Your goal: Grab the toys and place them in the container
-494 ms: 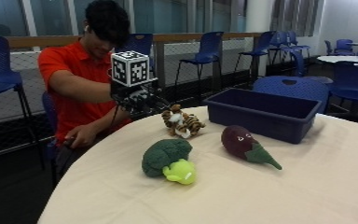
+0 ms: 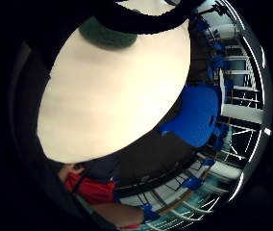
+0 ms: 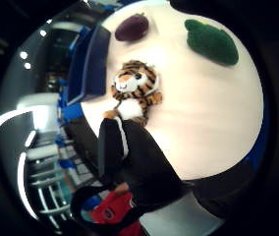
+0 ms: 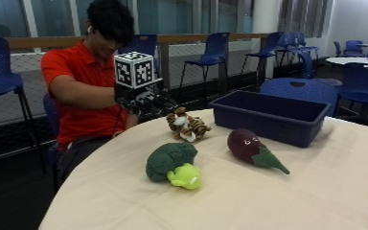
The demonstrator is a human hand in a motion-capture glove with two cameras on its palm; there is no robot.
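— Toys on the table (image 4: 311,191): how many, and where do they lie?

— Three. A tiger toy (image 4: 187,125) sits near the table's far edge, close to the person. A broccoli toy (image 4: 173,165) lies nearer the camera, and an eggplant toy (image 4: 254,149) rests just in front of the container (image 4: 270,116), which is a dark blue bin at the back of the table.

— Is anything in the bin?

— Its inside is hidden from the outside view, so I cannot tell.

— And the gloved right hand (image 4: 143,101)?

— It hangs above the table edge, just beside the tiger and not touching it. In the thumb side palm view a black finger (image 3: 112,147) points toward the tiger's feet, with the tiger lying on the cloth past its tip.

— Are the fingers apart or closed?

— They look extended and hold nothing.

— The other toys from the palm?

— Eggplant and broccoli both show, lying well apart on the cloth.
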